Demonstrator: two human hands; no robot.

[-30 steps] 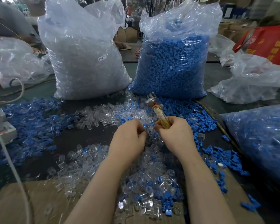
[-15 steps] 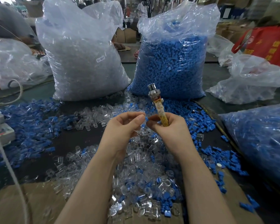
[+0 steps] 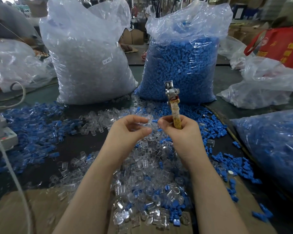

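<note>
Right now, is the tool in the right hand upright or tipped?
Roughly upright: the tool rises from the right hand, metal head topmost.

Left grip (image 3: 130,132): pinches clear piece (image 3: 148,124). Right grip (image 3: 181,132): holds tool (image 3: 174,112) upright, metal head up. Worktop (image 3: 85,142): loose pieces (image 3: 142,166), clear and blue. Behind: clear bag (image 3: 91,65), blue bag (image 3: 181,65).

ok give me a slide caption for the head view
Right hand grips a tape-wrapped tool while the left hand pinches a clear plastic piece over loose clear and blue parts.
</note>
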